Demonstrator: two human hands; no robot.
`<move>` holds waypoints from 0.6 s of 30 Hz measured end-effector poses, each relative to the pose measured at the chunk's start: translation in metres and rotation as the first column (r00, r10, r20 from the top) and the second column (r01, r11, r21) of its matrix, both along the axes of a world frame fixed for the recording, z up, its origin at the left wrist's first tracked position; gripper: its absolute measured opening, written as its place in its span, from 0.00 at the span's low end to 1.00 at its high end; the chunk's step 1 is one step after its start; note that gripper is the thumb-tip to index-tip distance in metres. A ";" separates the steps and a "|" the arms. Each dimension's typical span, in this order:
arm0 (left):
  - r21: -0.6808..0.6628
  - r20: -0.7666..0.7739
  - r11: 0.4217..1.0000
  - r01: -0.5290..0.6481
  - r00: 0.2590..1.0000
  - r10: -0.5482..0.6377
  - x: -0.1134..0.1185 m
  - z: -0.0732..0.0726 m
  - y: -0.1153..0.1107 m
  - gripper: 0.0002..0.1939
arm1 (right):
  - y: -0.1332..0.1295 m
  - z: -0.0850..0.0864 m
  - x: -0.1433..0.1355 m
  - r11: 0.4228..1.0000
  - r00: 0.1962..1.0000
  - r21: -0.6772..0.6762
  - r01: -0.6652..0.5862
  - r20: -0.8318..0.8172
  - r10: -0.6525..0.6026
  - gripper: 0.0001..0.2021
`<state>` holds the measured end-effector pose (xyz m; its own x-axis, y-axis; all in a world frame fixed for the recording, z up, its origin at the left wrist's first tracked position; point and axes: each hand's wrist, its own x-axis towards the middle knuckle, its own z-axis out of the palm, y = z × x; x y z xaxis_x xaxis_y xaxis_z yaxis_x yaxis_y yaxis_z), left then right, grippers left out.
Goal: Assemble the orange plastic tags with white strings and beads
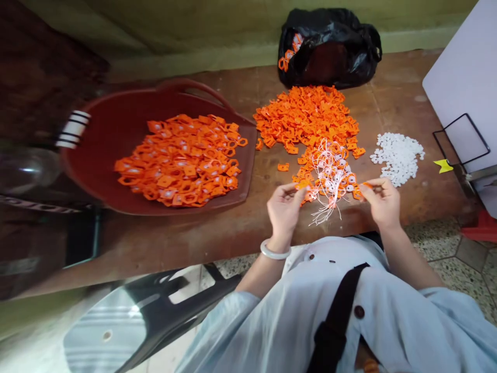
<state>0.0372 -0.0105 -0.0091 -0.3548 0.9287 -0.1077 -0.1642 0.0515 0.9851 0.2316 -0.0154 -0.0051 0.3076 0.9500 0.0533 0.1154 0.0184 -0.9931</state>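
My left hand (284,206) pinches a small orange plastic piece (303,184) between thumb and fingers. Across from it, my right hand (384,201) has thumb and forefinger closed on another small orange plastic piece (364,186), partly hidden by the fingertips. Between the hands lies a tangle of white strings (333,181), over orange pieces with white round parts set in them. Behind that spreads a large heap of loose orange pieces (308,116). To the right of it is a pile of small white round parts (399,155).
A dark red basin (104,129) at left holds many orange pieces with white parts. A black plastic bag (330,46) with more pieces stands against the wall. At right are a pale panel (462,72) and wire frame (487,151). A stool (104,321) stands below left.
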 end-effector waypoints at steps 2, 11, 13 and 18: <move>-0.035 0.011 0.992 0.120 0.993 -0.119 0.007 0.003 -0.004 0.19 | -0.002 -0.002 -0.009 0.995 0.995 0.002 -0.103 -0.003 0.103 0.13; -0.031 -0.079 0.999 -0.033 0.996 0.030 -0.011 0.001 0.007 0.21 | 0.002 -0.001 -0.004 1.000 1.000 0.006 0.014 -0.005 -0.013 0.12; -0.066 -0.052 0.991 0.119 0.991 -0.122 0.002 -0.001 0.003 0.20 | 0.000 -0.002 -0.013 0.994 0.994 -0.012 -0.111 0.023 0.111 0.11; -0.107 -0.059 0.986 0.125 0.989 -0.132 -0.003 -0.006 0.004 0.21 | 0.007 -0.006 0.008 0.996 0.995 0.005 0.087 0.037 -0.088 0.12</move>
<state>0.0346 -0.0067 -0.0149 -0.2424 0.9522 -0.1858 -0.0849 0.1699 0.9818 0.2396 -0.0088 -0.0112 0.3873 0.9193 0.0693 0.1534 0.0099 -0.9881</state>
